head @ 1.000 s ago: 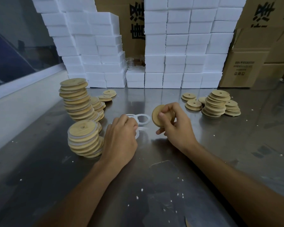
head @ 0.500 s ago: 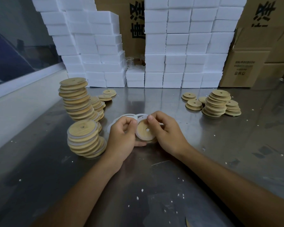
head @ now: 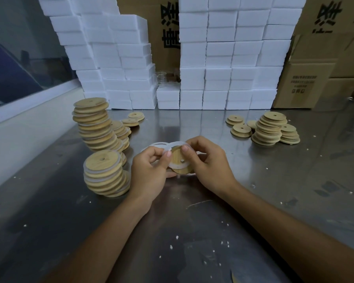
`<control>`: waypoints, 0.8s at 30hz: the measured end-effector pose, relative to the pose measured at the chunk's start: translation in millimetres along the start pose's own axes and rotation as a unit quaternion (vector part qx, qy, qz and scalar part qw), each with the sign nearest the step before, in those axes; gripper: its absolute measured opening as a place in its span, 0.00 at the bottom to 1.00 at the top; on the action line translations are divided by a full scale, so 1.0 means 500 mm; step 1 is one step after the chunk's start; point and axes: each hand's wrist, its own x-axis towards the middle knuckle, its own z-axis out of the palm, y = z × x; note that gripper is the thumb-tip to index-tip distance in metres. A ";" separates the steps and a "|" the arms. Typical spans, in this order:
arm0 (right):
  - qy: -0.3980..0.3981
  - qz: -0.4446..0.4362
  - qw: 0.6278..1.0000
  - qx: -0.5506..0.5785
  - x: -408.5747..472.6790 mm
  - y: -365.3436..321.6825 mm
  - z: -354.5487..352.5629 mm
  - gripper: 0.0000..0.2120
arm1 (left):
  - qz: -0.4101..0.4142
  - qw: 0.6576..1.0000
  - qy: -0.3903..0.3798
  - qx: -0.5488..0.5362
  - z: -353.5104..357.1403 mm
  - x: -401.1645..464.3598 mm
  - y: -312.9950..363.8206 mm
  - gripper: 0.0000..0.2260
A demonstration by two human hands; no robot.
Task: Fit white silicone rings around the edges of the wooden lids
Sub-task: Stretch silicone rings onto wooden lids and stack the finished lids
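Your two hands are close together over the middle of the metal table (head: 253,190). Your left hand (head: 151,172) pinches the left side of a white ring (head: 173,166). Your right hand (head: 208,164) holds a round wooden lid (head: 181,160) with curled fingers. The ring lies over the lid's face, and the lid's low edge pokes out under it. More white rings (head: 156,144) lie flat on the table just behind your hands. On the left stand two stacks of lids with rings (head: 104,176). On the far right sit bare lids (head: 271,127) in small piles. White foam blocks (head: 223,58) and brown boxes (head: 315,78) stand at the far end.
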 end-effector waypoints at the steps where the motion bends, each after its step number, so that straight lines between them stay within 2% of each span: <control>1: 0.003 0.007 1.000 0.007 0.001 0.001 0.000 0.05 | 0.000 1.000 -0.001 0.001 -0.001 0.001 -0.002 0.05; 9: 0.001 0.038 0.999 0.025 0.005 0.003 -0.003 0.03 | 0.010 1.000 0.014 0.001 -0.008 0.011 -0.014 0.03; 18: -0.015 0.080 0.990 0.114 0.004 -0.010 -0.014 0.03 | 0.040 0.998 0.025 0.033 -0.008 0.010 -0.011 0.07; 24: -0.020 0.119 0.985 0.126 0.002 -0.014 -0.020 0.04 | 0.020 0.999 0.038 0.028 -0.011 0.011 -0.012 0.07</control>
